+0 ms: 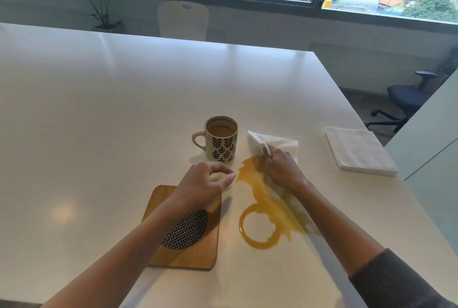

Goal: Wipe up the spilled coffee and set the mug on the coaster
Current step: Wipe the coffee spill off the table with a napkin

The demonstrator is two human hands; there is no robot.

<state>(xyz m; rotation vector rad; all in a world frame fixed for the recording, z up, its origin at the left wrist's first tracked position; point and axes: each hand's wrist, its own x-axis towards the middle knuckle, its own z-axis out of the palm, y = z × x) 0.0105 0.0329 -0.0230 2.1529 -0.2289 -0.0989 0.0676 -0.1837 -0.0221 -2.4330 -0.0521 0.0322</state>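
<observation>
A cream mug [221,141] with a dark leaf pattern stands upright on the white table [99,99], holding milky coffee, its handle to the left. Brown coffee [260,211] is spilled to its right and in front, ending in a ring. My right hand [281,166] grips a white napkin [272,142] at the spill's far end, just right of the mug. My left hand [205,182] hovers in front of the mug with fingers curled and nothing in them. Under my left forearm lies a square wooden coaster [188,250] with a woven black-and-white oval.
A stack of white napkins [359,150] lies near the table's right edge. A white chair [183,20] stands at the far side, with a potted plant [99,2] to its left. A dark office chair [406,99] stands on the floor beyond the right edge.
</observation>
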